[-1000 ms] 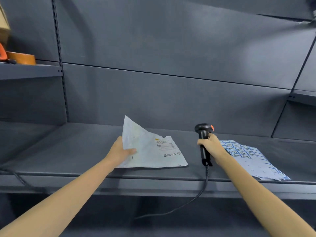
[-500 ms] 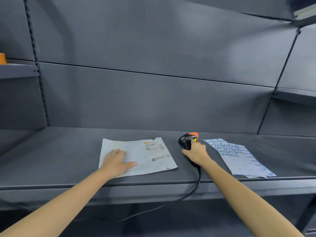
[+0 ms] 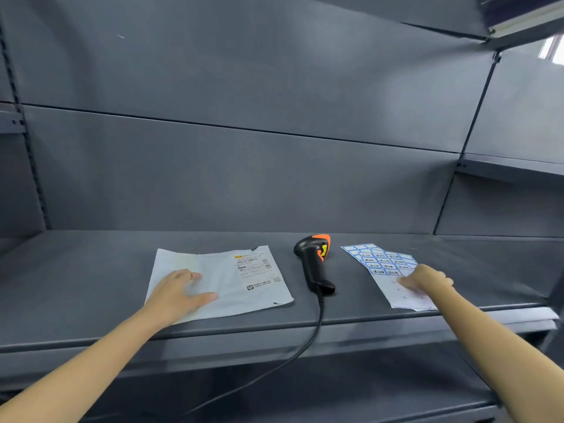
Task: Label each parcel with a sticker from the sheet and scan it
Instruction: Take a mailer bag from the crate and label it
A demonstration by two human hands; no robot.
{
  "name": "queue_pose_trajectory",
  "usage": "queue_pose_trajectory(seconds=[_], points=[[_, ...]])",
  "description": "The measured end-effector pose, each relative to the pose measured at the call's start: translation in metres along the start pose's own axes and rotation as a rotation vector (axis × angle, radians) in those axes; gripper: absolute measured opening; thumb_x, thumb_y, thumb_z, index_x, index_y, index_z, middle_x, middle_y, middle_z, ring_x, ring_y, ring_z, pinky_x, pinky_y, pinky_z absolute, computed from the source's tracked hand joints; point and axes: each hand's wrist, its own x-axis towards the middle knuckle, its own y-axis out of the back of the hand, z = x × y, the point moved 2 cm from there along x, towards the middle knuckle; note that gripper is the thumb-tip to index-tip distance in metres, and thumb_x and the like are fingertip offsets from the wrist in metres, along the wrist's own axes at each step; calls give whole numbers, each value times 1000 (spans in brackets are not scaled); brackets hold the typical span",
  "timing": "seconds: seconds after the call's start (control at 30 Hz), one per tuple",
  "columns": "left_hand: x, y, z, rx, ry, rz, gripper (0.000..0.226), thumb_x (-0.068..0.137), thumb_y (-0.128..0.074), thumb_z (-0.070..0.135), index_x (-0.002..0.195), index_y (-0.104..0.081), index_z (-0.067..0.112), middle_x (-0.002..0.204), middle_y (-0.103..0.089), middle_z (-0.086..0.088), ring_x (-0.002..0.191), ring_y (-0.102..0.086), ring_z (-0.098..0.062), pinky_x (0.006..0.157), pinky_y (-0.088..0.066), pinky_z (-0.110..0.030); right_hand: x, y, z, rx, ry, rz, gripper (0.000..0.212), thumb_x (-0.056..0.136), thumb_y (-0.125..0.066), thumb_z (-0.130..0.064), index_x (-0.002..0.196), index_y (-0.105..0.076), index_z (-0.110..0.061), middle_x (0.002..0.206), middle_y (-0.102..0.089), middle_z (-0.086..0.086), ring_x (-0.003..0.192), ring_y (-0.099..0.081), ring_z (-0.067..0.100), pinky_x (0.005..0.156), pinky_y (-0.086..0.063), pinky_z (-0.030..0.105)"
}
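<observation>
A flat white parcel bag (image 3: pixel 244 280) with a printed shipping label lies on the grey shelf (image 3: pixel 91 279). My left hand (image 3: pixel 177 293) rests flat on its left half, fingers straight. A black and orange barcode scanner (image 3: pixel 314 264) lies on its side to the right of the parcel, with no hand on it. Further right lies the sticker sheet (image 3: pixel 381 264) with blue-framed stickers. My right hand (image 3: pixel 427 280) is on the sheet's near part, fingers bent down onto the paper; whether it pinches a sticker is hidden.
The scanner's black cable (image 3: pixel 314 328) hangs over the shelf's front edge (image 3: pixel 244 331) and runs down to the left. A grey back panel (image 3: pixel 244 178) stands behind. Another shelf (image 3: pixel 512 169) juts out at the right.
My left hand has laid the parcel flat. My right hand has set the scanner down on the shelf, let go of it and moved right onto the sticker sheet.
</observation>
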Motion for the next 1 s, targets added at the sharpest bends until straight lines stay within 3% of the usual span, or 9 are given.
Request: queue_pose_trajectory(seconds=[0.17, 0.3, 0.4, 0.53, 0.63, 0.7, 0.77, 0.9, 1.0], points=[[-5, 7, 9, -153, 24, 62, 51, 87, -66, 37, 130, -51, 15, 140, -46, 3, 131, -40, -17, 102, -36, -30, 15, 6, 17, 192, -24, -3, 57, 77, -77, -36, 117, -55, -2, 118, -57, 18, 116, -52, 38, 93, -41, 38], [-13, 24, 21, -330, 31, 267, 23, 91, -62, 25, 114, -59, 20, 127, -57, 0, 89, -57, -13, 67, -46, -15, 14, 15, 15, 435, -18, 70, 48, 81, -75, -17, 117, -55, 6, 118, -59, 23, 112, -55, 39, 92, -43, 40], [-15, 29, 35, -445, -37, 311, 23, 91, -62, 23, 114, -61, 18, 124, -59, 3, 109, -55, -11, 89, -47, -26, -11, 30, -2, 699, 185, 186, 24, 84, -64, -7, 106, -64, 2, 98, -63, 18, 92, -59, 33, 79, -45, 36], [-21, 19, 64, -698, -49, 213, 35, 85, -69, 32, 115, -60, 18, 115, -63, 6, 101, -61, -6, 77, -47, -20, -80, 43, -41, 1074, 471, 187, 20, 85, -62, -7, 104, -59, -8, 101, -64, 12, 91, -61, 29, 83, -51, 43], [-24, 7, 82, -1022, 17, 1, 50, 76, -71, 41, 114, -58, 11, 116, -66, -7, 101, -67, -20, 86, -52, -32, -141, 34, -75, 1291, 635, -28, 17, 85, -66, -5, 99, -61, -12, 98, -70, 5, 83, -66, 21, 74, -55, 37], [-27, 2, 90, -1193, 74, -150, 59, 71, -69, 49, 112, -57, 7, 112, -69, -12, 99, -69, -23, 80, -55, -35, -175, 16, -95, 1386, 675, -229, 21, 84, -67, -3, 102, -62, -12, 98, -73, 5, 81, -70, 19, 72, -58, 37], [-29, 2, 95, -1246, 79, -261, 61, 73, -64, 55, 113, -61, 9, 110, -71, -11, 97, -70, -22, 74, -57, -32, -198, -5, -109, 1401, 668, -373, 26, 83, -68, -2, 108, -60, -8, 100, -73, 9, 84, -71, 24, 76, -58, 40], [-30, 5, 89, -1321, 57, -284, 48, 80, -61, 47, 119, -65, 20, 114, -70, -6, 104, -67, -22, 83, -53, -35, -224, -38, -129, 1216, 691, -469, 35, 84, -70, -7, 115, -56, -15, 104, -72, 4, 91, -71, 21, 75, -58, 36], [-32, 8, 79, -1286, 68, -174, 25, 93, -56, 19, 115, -66, 11, 109, -71, -10, 97, -70, -25, 72, -58, -33, -230, -50, -141, 1015, 768, -244, 48, 84, -70, -16, 125, -46, -23, 118, -62, -6, 105, -60, 11, 89, -50, 30]])
